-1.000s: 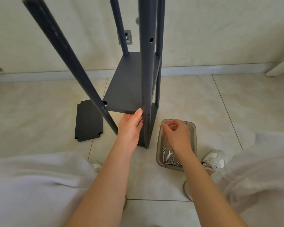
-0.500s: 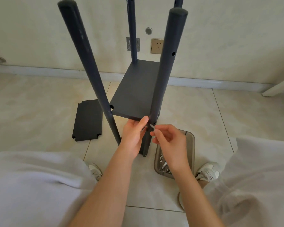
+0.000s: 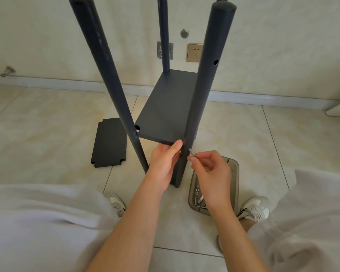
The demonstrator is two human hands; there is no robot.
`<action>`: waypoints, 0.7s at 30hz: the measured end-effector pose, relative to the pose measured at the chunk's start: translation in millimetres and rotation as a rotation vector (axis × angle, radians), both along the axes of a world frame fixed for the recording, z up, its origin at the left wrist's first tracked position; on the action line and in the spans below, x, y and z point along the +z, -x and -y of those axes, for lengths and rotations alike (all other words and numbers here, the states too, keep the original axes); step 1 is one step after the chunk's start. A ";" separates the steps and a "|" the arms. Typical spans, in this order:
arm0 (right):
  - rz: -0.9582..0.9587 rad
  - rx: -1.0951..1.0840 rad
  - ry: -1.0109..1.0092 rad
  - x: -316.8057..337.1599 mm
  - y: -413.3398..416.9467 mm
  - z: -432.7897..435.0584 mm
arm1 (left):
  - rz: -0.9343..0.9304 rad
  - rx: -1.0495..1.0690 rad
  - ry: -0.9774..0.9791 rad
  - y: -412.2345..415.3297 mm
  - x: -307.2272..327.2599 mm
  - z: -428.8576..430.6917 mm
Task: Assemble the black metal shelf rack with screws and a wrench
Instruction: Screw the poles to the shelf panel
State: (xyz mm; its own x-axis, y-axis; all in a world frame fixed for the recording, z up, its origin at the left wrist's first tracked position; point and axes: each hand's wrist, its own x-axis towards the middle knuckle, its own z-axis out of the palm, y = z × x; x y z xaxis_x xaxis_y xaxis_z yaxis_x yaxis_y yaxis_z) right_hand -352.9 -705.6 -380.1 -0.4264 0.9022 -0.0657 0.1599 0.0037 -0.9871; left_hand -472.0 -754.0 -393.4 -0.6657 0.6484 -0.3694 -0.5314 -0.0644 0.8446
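Shelf rack (image 3: 169, 112) gripped by left hand (image 3: 164, 165); right hand (image 3: 212, 173) pinches screw (image 3: 191, 152) alongside.

Left hand (image 3: 165, 160) on shelf (image 3: 165, 114) corner, right hand (image 3: 212, 173) with screw (image 3: 191, 152) beside front post (image 3: 200, 107).

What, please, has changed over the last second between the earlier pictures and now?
The right hand rose from the translucent grey plastic tray and moved left to the near black metal pole. It now pinches a small silver screw beside the pole at shelf level. The left hand kept gripping the near corner of the black metal shelf. The loose black panel stayed on the floor.
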 end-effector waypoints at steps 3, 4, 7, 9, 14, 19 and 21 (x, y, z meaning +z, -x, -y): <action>-0.012 0.001 0.021 0.4 2.1 -1.9 | 0.026 0.008 0.052 0.8 -3.4 -1.6; -0.019 0.004 0.022 0.7 3.2 -3.5 | 0.030 0.007 0.066 1.2 -4.2 -2.2; -0.020 0.017 0.025 2.1 7.3 -5.7 | 0.033 0.009 0.080 1.8 -4.8 -4.1; -0.022 0.030 0.043 2.3 10.4 -4.6 | 0.032 0.020 0.100 0.9 -3.9 -6.3; -0.027 0.037 0.049 0.7 13.4 -4.1 | 0.033 0.044 0.137 -2.2 -2.5 -10.6; -0.049 0.024 0.070 0.6 13.3 -5.7 | 0.008 0.036 0.164 -2.3 -4.4 -11.4; -0.061 0.016 0.088 0.8 14.1 -7.4 | 0.000 0.034 0.166 -3.2 -5.2 -12.0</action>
